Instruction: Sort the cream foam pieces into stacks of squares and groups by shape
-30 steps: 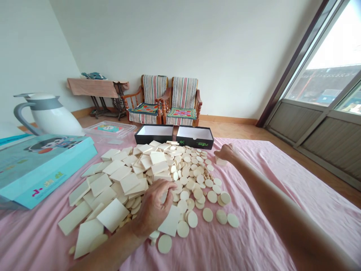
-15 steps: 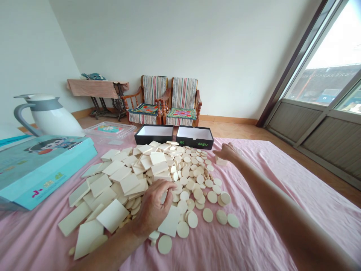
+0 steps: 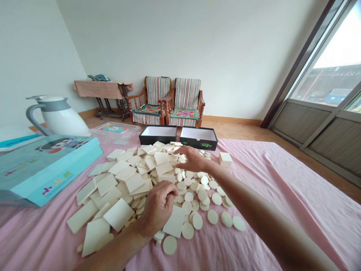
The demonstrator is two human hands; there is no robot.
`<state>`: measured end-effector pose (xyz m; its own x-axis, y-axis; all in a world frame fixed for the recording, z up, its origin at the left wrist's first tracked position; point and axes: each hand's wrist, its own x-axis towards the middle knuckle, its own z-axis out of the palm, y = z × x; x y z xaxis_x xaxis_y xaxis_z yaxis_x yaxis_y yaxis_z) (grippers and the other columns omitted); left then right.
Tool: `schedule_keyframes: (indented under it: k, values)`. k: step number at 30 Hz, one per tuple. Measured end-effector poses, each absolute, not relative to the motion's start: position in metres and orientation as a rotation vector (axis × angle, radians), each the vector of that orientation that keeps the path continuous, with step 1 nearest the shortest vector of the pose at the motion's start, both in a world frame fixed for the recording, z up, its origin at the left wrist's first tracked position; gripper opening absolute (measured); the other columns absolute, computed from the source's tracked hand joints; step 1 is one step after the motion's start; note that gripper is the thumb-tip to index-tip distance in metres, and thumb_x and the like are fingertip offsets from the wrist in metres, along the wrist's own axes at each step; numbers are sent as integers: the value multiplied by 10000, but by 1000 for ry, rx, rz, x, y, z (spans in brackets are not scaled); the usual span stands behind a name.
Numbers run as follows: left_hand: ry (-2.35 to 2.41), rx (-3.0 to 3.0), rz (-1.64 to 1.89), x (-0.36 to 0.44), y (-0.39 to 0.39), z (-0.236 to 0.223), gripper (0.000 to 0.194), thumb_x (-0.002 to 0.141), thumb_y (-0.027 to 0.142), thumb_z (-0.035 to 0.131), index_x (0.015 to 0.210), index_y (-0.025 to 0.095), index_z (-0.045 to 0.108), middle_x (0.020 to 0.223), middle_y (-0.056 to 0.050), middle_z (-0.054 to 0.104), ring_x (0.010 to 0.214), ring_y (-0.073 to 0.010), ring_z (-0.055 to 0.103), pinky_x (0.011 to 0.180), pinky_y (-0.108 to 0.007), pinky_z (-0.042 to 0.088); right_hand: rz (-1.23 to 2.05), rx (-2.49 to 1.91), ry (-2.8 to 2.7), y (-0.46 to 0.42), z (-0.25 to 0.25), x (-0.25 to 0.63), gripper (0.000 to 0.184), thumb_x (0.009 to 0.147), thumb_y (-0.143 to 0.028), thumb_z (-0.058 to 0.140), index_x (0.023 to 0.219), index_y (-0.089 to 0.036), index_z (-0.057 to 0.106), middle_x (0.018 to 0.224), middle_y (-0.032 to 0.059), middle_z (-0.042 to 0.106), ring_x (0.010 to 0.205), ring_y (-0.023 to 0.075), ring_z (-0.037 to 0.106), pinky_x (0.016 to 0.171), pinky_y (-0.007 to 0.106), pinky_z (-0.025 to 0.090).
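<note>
A loose heap of pale wooden square tiles (image 3: pixel 118 212) and round wooden discs (image 3: pixel 212 216) covers the middle of the cloth. My left hand (image 3: pixel 160 205) rests over the near part of the heap with its fingers curled in. Whatever may be inside those fingers is hidden. Over the far side of the heap, beside the square tiles, my right hand (image 3: pixel 193 159) reaches with thumb and fingers apart and nothing visible between them. To its right stands a small neat stack of square tiles (image 3: pixel 226 159).
Two black boxes with white insides, a left one (image 3: pixel 143 140) and a right one (image 3: pixel 194 143), stand behind the heap. At left are a light-blue carton (image 3: pixel 70 177), a white jug (image 3: pixel 63 118) and a clear plastic box (image 3: pixel 132 132). Pink cloth (image 3: pixel 270 169) covers the surface.
My right hand has moved left from the small tile stack to the far side of the heap, uncovering the stack. The left hand's fingers have curled in more. The view has shifted slightly.
</note>
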<state>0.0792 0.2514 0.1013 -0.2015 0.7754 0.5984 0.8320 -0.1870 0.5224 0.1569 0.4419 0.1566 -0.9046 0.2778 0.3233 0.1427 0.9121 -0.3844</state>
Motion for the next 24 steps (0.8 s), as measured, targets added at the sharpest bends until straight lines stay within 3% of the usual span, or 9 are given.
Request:
schedule_keyframes:
  k: [3,8,14,20,24]
  values:
    - [-1950,-1947,-1380,80,251,100,267,698,-13,371,681,188,546,653,-6,582,666,-147,567,632,-252,432,481,-146,-2771,426,160,141,472,706,-285,742,1148,-169,622,1156,104,640,1099,229,560,942,362,423]
    - [-1951,-1950,-1398,81,250,97,240,750,18,402,709,189,566,683,-13,611,687,-153,583,647,-257,447,367,-198,-2892,416,160,132,345,737,-283,700,1065,-181,665,1061,89,659,1005,229,582,849,338,444]
    - [-1959,-1937,-1377,81,252,101,255,760,16,403,738,190,588,705,-14,628,709,-152,606,656,-255,469,-132,-131,-2901,406,156,137,159,881,-178,503,900,-144,657,928,101,656,888,212,585,774,320,410]
    - [-1949,-1850,-1418,82,253,103,224,831,92,455,962,182,613,875,-45,676,765,-151,622,693,-261,506,-259,-595,-2655,399,155,184,205,915,-154,400,886,-159,603,883,98,631,792,200,555,705,313,369]
    - [-1916,-1875,-1420,82,252,100,210,852,103,463,988,181,603,901,-44,669,824,-149,628,748,-261,517,-348,-1014,-2568,407,150,243,248,922,-158,356,924,-155,604,870,126,624,762,237,564,669,341,376]
